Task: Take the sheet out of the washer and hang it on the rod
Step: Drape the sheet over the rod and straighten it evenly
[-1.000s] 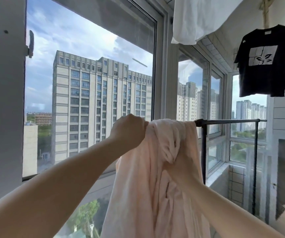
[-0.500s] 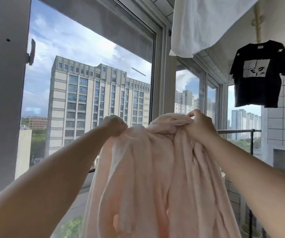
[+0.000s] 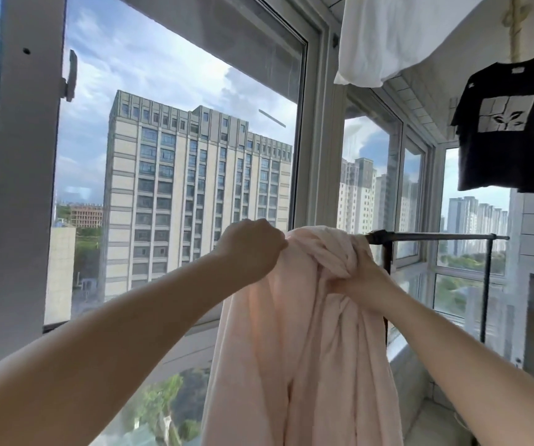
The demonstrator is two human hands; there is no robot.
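Filling the left and centre of the frame, a tall window looks out on a pale high-rise block under a cloudy blue sky, and narrower panes run on toward the right. In front of the glass, from the middle of the frame down to the bottom edge, hangs the pink sheet, bunched into long folds. Its top is draped over the near end of the dark rod, which runs level toward the right of the frame to a thin upright post. A white cloth hangs at the upper right, and a black T-shirt with a pale square print hangs at the far right in front of a tiled wall.

Both bare forearms reach in from the bottom corners. The left hand, just left of centre, has its fingers curled round the sheet's top left edge, at about the height of the rod; the fingertips are hidden behind the hand and the cloth. The right hand, a little lower and to the right, grips a twisted wad of the sheet just below the rod, with the cloth bulging over its fingers. Between the two hands the sheet rises in a rounded hump.
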